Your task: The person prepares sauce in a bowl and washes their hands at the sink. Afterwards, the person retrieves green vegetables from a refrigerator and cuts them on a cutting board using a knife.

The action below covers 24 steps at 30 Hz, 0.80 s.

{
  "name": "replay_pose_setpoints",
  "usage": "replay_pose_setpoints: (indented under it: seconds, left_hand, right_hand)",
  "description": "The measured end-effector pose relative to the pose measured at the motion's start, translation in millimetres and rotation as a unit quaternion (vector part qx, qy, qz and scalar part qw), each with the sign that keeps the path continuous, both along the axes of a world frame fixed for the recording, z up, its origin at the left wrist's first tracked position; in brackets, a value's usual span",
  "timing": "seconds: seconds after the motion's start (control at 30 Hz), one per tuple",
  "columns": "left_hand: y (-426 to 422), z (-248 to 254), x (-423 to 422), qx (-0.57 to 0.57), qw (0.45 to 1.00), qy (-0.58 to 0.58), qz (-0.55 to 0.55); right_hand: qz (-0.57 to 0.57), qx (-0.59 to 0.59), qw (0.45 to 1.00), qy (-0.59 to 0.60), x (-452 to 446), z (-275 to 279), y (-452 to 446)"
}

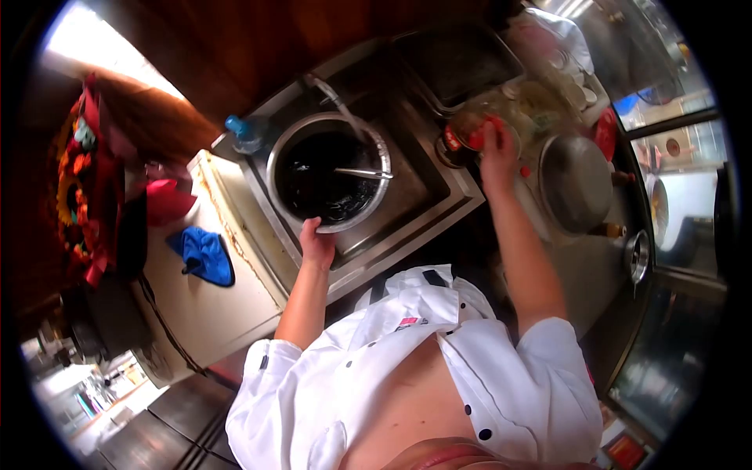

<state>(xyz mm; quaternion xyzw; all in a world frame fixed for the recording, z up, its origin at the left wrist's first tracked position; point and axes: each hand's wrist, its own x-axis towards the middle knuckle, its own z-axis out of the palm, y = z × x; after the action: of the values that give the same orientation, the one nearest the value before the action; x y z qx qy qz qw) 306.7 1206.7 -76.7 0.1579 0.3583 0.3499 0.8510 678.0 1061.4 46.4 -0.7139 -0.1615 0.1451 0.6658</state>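
A round metal pot (276,190) of dark liquid stands in the steel sink under the faucet (333,95). A metal utensil handle (362,173) leans across the liquid to the rim; its other end is hidden. My left hand (317,247) grips the pot's near rim, thumb on top. To the right of the sink, my right hand (498,159) pinches a small red piece (491,125) that looks like a lid. Beside those fingers is a dark jar (451,147) with a red label; contact between them cannot be made out.
A blue-capped bottle (243,135) stands at the sink's left corner. On the left counter lies a blue cloth (204,255). A large metal bowl (576,184) and a small strainer-like item (638,257) are on the right. A dark tray (457,66) sits behind.
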Motion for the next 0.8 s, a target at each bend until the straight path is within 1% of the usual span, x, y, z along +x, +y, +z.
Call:
replay_pose_setpoints:
  seconds: [0.03, 0.07, 0.1, 0.13, 0.2, 0.23, 0.3, 0.33, 0.37, 0.4, 0.43, 0.47, 0.5, 0.57, 0.6, 0.63, 0.7, 0.73, 0.77, 0.8]
  left_hand:
    - [0.3, -6.9, -0.5, 0.001, 1.0, 0.002, -0.008]
    - [-1.1, 0.6, 3.1, -0.006, 1.0, 0.0, -0.019]
    - [-1.4, -3.8, 5.9, 0.0, 1.0, -0.005, -0.018]
    - [-2.0, -7.4, 7.4, -0.002, 1.0, -0.002, -0.027]
    - [-3.6, -11.0, 13.1, -0.004, 0.999, -0.003, -0.033]
    - [-4.2, -16.2, 16.2, -0.009, 0.999, 0.0, -0.038]
    - [-4.6, -24.1, 23.0, -0.016, 0.999, -0.001, -0.044]
    - [-6.6, -27.2, 25.8, -0.011, 0.998, 0.0, -0.056]
    - [-8.1, -30.4, 28.7, -0.005, 0.998, 0.001, -0.069]
    - [-10.2, -32.7, 31.0, -0.006, 0.997, -0.006, -0.072]
    - [-13.2, -35.9, 32.6, -0.008, 0.997, -0.008, -0.074]
    - [-14.7, -39.7, 35.4, -0.002, 0.997, 0.0, -0.081]
    - [-14.4, -40.1, 39.1, 0.005, 0.996, 0.008, -0.088]
    - [-17.5, -40.1, 45.1, -0.005, 0.996, 0.001, -0.089]
    - [-19.6, -35.6, 49.1, -0.015, 0.996, -0.003, -0.089]
    - [-23.0, -31.1, 52.1, -0.016, 0.996, -0.008, -0.091]
    - [-26.2, -10.5, 61.2, -0.009, 0.997, -0.026, -0.074]
    - [-25.4, -8.9, 62.4, -0.005, 0.997, -0.031, -0.073]
    - [-26.2, -7.7, 61.8, -0.012, 0.996, -0.029, -0.079]
    - [-26.4, -6.8, 61.7, -0.019, 0.996, -0.027, -0.083]
  right_hand:
    - [0.014, -0.002, 1.0, 0.0, 2.1, 14.3, -6.3]
    - [0.043, -0.022, 0.998, -0.036, 3.8, 30.0, -11.1]
    - [0.07, -0.042, 0.994, -0.073, 4.1, 45.0, -14.7]
    - [0.077, -0.043, 0.993, -0.074, 4.0, 58.0, -17.5]
    - [0.188, -0.069, 0.973, -0.119, 2.8, 85.0, -20.0]
    - [0.191, -0.07, 0.972, -0.122, -4.1, 100.5, -17.8]
    - [0.223, -0.137, 0.921, -0.288, -26.9, 133.4, -6.2]
    - [0.248, -0.179, 0.906, -0.292, -35.1, 147.5, -1.9]
    - [0.248, -0.182, 0.905, -0.293, -41.3, 157.7, 3.4]
    - [0.299, -0.28, 0.846, -0.342, -45.7, 166.3, 9.2]
    - [0.344, -0.373, 0.772, -0.383, -49.7, 170.2, 13.8]
    - [0.354, -0.404, 0.728, -0.425, -52.1, 169.3, 18.5]
    - [0.351, -0.406, 0.728, -0.427, -53.8, 167.7, 24.1]
    - [0.389, -0.449, 0.63, -0.5, -56.5, 159.5, 32.9]
    - [0.399, -0.441, 0.605, -0.53, -55.9, 152.9, 36.9]
    - [0.396, -0.444, 0.603, -0.531, -56.4, 144.4, 40.7]
    - [0.394, -0.45, 0.508, -0.619, -52.7, 126.3, 51.7]
    - [0.381, -0.437, 0.496, -0.647, -48.9, 112.3, 58.0]
    - [0.379, -0.435, 0.494, -0.65, -51.1, 110.0, 62.1]
    - [0.397, -0.441, 0.475, -0.649, -53.8, 108.0, 66.8]
